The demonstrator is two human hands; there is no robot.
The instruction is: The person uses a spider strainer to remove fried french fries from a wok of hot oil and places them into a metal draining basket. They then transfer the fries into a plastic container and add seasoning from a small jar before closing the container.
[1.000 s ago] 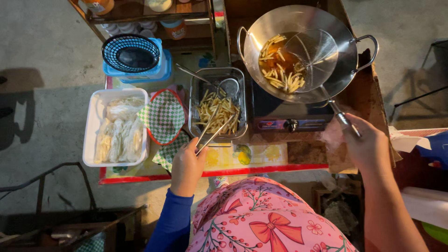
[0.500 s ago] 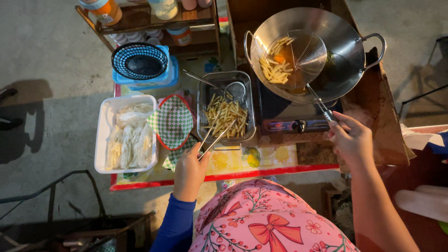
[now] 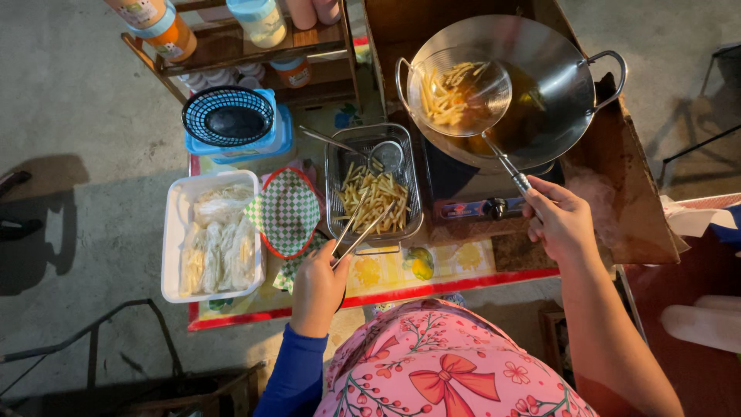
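Fries (image 3: 450,96) sit in a wire skimmer (image 3: 459,91) over the big steel wok (image 3: 540,93), upper right of the frame. Below centre, a metal tray (image 3: 376,185) holds more fries. The right hand (image 3: 559,220) grips the skimmer's handle; the left hand (image 3: 318,287) clasps tongs (image 3: 356,232) reaching into the tray.

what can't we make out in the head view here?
- Contents of the white tray: wrapped in plastic film, can't identify.
- Oil level in the wok: hidden by the mesh skimmer and shadow.
- Left hand grip on the tongs: fingers hidden beneath the hand.
- Shelf jars: cut off by the top edge.
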